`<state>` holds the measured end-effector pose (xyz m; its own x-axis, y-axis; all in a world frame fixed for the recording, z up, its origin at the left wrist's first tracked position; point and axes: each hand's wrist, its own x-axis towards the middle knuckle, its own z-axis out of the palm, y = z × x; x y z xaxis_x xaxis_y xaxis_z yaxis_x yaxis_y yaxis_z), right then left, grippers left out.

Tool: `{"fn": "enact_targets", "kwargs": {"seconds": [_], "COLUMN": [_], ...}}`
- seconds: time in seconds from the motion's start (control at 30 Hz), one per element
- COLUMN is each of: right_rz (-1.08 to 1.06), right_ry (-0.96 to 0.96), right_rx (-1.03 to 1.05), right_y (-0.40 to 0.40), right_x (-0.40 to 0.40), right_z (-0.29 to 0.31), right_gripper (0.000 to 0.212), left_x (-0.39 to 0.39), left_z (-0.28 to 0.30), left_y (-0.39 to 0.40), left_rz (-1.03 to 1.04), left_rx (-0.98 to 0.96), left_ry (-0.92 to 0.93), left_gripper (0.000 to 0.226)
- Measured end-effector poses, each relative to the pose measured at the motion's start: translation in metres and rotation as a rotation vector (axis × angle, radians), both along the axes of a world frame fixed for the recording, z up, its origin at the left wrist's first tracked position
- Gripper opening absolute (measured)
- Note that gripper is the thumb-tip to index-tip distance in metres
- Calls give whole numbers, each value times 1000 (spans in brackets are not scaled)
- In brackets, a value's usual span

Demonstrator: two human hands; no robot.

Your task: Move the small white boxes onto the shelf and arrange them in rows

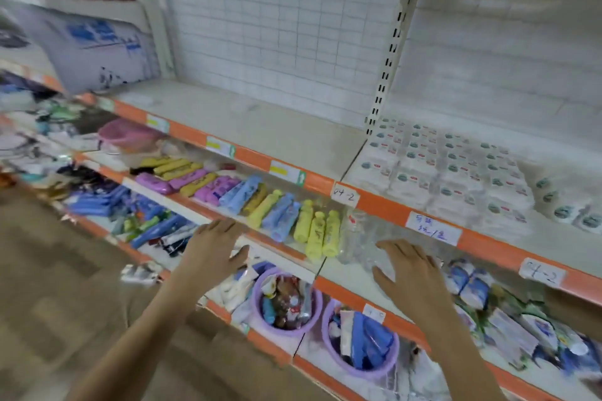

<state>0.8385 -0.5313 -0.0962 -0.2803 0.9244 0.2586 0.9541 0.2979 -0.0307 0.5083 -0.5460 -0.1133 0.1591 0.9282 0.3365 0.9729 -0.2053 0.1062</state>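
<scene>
The orange-edged shelf (384,205) is running across the whole view, with a bare stretch on its left bay and the small white boxes (449,169) sitting on its right bay, already packed in close rows with green and red marks on their tops. A few more of the boxes at the far right edge are lying looser and at a slant. Below it, the lower shelf is carrying yellow, blue and purple tubes (260,202), and under that two purple baskets (286,299) are standing full of mixed packets.

Both hands are hanging in front of the lower shelves, well below the boxes. The left hand (216,249) is spread with fingers straight and holding nothing; the right hand (407,270) is likewise released, fingers extended, empty.

Judging from this, no box is being carried, so the next reach is likely going either for loose stock or to square the rows. The risk is lying in that slanted group at the right: a sweeping push could be knocking neighbours out of line or off the front lip. The motion blur is also suggesting quick movement, which makes a brush against the tubes possible.
</scene>
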Motion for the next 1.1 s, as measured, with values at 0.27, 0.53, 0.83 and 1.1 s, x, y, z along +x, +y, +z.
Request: {"fn": "enact_targets", "kwargs": {"seconds": [0.27, 0.53, 0.83, 1.1], "right_rz": [309, 421, 343, 254], "right_ry": [74, 110, 123, 88], "right_rx": [-54, -34, -73, 40], "right_y": [11, 63, 117, 188], "right_x": [-131, -269, -392, -426], "right_z": [-3, 0, 11, 39], "right_gripper": [39, 38, 46, 42], "left_x": [-111, -239, -373, -443], "left_z": [-4, -4, 10, 44], "left_y": [-76, -58, 11, 108], "left_rz": [355, 456, 361, 240], "left_rx": [-38, 1, -18, -26], "left_ry": [-91, -143, -172, -221], "left_gripper": [31, 32, 31, 35]}}
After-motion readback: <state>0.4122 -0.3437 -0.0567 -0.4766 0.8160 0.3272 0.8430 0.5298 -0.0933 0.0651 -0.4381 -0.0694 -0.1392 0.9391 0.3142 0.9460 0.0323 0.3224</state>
